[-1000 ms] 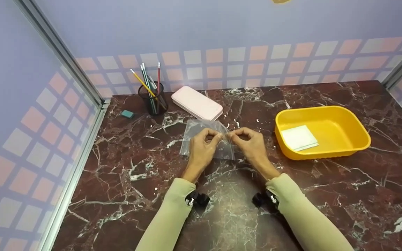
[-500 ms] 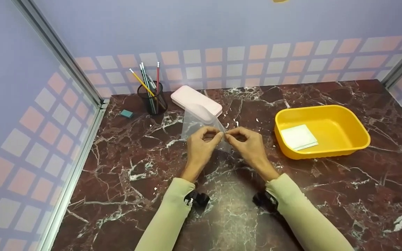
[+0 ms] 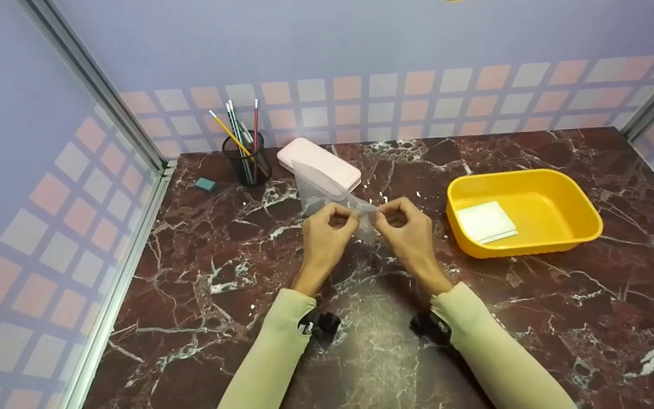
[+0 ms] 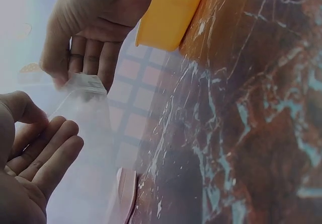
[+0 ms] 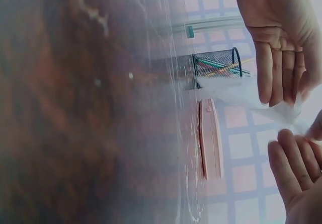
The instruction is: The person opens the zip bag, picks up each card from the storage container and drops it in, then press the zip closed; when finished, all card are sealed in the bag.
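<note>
A clear plastic zip bag (image 3: pixel 318 190) is held up over the table between both hands, its far corner overlapping the pink case in the head view. My left hand (image 3: pixel 327 241) pinches the bag's edge between thumb and index finger. Just to its right, my right hand (image 3: pixel 409 233) pinches the same edge near a corner. The left wrist view shows a ridged strip (image 4: pixel 89 83) along the bag's top, at the right hand's fingertips. Seen from the right wrist, the bag (image 5: pixel 241 95) spreads out thin and cloudy from the fingers.
A yellow tub (image 3: pixel 554 216) at the right holds white square sheets (image 3: pixel 485 220). Behind the bag lies a pink case (image 3: pixel 330 165). To its left stand a black mesh pencil cup (image 3: pixel 253 167) and a small teal eraser (image 3: pixel 205 184). Walls close off the back and left.
The bag has risen from lying low under the hands to standing up, its far corner now across the pink case. The hands came together, then parted slightly, both still pinching the edge.
</note>
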Tool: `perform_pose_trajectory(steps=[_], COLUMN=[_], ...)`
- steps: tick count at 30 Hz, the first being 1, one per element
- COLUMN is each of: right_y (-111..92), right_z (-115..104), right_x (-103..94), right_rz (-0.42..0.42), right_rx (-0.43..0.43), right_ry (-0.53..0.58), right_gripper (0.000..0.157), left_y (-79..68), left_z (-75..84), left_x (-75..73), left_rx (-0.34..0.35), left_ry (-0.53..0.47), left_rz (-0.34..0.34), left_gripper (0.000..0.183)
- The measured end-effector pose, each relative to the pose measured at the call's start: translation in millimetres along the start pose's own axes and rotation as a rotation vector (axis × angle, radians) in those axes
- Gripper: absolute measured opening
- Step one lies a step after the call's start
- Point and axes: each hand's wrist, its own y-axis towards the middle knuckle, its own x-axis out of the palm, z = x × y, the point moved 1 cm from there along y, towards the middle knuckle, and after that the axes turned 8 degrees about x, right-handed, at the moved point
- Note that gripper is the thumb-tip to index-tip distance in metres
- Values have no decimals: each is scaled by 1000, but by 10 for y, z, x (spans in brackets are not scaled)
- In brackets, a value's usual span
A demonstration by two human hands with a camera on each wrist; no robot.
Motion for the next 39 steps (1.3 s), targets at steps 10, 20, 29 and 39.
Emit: perform_pose_trajectory(steps=[10,20,29,39], right_y=[30,-19,-6,37], right_z=[30,-19,-11,-1], right_x=[-55,9,-11,-74], right_rz=[51,32,75,134], right_rx=[-38,-174,-231,-310], right_ry=[-13,-91,-161,-292], right_gripper=[15,7,11,13], left_y=[29,-1,-16,8], left_z=[5,45,26,19], left_x=[-45,19,15,-3], left_rx=[-52,-23,59,129], left_ry=[11,-30,32,193], left_rz=[19,57,24,109], left_gripper=[5,12,17,12])
